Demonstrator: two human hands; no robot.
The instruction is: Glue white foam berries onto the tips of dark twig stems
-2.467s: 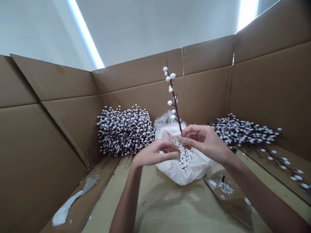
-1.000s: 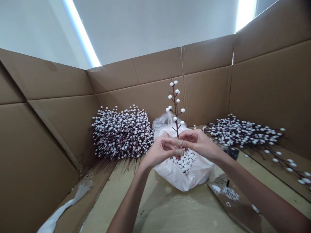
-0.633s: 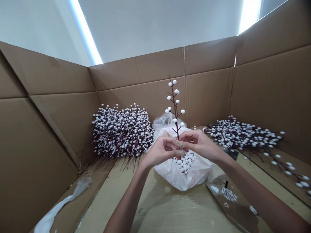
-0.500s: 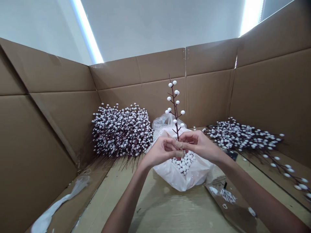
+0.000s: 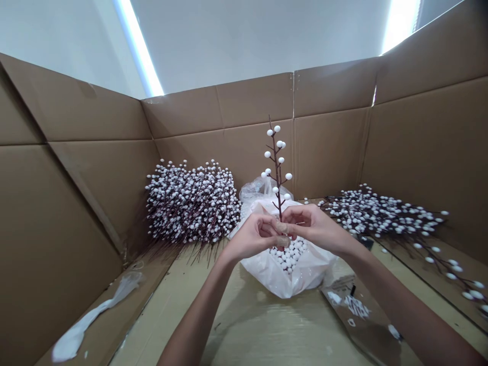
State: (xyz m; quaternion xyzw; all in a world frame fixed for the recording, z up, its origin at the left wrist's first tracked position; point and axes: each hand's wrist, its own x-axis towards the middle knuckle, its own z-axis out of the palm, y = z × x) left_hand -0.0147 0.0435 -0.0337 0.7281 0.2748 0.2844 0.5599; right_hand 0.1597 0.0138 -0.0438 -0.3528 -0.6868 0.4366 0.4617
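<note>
An artificial berry branch (image 5: pixel 277 165) with a thin brown stem and white berries stands upright between my hands. My left hand (image 5: pixel 255 235) is closed in a pinch at its lower stem, with tan tape round the fingertips. From the other side my right hand (image 5: pixel 318 231) also pinches the lower stem, its thumb meeting the taped fingers. The exact grip is partly hidden by the fingers. Just below and behind the hands lies an opened white plastic bag (image 5: pixel 261 272) with loose white berries (image 5: pixel 292 258) in it.
A dense pile of berry branches (image 5: pixel 192 201) lies at the left back, and a looser pile (image 5: pixel 375 211) at the right. Cardboard walls (image 5: pixel 190 112) enclose the table (image 5: pixel 267 330). A strip of white plastic (image 5: pixel 91 317) lies left; a cardboard piece (image 5: pixel 366 330) with scraps lies front right.
The view has shifted slightly. The branch leans a little further right at its top, while both hands keep their pinch almost unmoved.
</note>
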